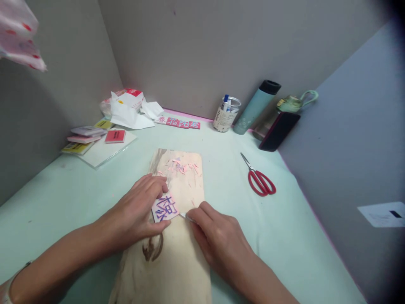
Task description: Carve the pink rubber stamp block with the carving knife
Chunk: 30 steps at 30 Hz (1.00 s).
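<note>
Grey partition walls close in a pale green desk (63,190) on three sides. At its near edge lies a wooden board (177,261), strewn with pink shavings (183,166) at its far end. On the board sits a small pink block (165,208) bearing a purple written character that I cannot read for certain. The left hand (139,211) pinches this block between fingers and thumb. The right hand (218,240) is closed around a thin blade (185,216), its tip touching the block's right edge. Red scissors (261,179) lie toward the right edge. Near the far edge stand a labelled jar (225,115), print illegible, and a teal bottle (255,109). Pink carved pieces (182,123) line the far edge.
</note>
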### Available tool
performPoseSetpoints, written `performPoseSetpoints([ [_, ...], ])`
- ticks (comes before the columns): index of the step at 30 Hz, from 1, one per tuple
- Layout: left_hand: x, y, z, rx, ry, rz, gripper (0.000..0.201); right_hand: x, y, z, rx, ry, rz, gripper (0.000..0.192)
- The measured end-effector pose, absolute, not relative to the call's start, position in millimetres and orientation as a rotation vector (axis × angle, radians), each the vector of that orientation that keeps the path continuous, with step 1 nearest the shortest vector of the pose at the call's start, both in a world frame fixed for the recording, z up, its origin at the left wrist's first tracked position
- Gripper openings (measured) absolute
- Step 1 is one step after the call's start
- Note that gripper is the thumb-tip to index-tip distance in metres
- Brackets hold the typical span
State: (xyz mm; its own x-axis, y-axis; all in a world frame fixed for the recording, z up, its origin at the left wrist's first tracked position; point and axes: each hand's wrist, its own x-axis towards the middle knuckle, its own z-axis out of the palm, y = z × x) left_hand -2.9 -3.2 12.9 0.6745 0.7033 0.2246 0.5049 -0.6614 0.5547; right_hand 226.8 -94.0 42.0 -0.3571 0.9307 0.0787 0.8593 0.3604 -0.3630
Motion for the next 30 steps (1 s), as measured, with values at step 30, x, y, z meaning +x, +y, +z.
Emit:
performPoseSetpoints([
  [30, -17.3, 10.7, 8.8, 2.538, 0.737, 0.498, 0.049, 233.9, -88.8, 43.6, -1.499, -2.313, 0.609, 0.022],
])
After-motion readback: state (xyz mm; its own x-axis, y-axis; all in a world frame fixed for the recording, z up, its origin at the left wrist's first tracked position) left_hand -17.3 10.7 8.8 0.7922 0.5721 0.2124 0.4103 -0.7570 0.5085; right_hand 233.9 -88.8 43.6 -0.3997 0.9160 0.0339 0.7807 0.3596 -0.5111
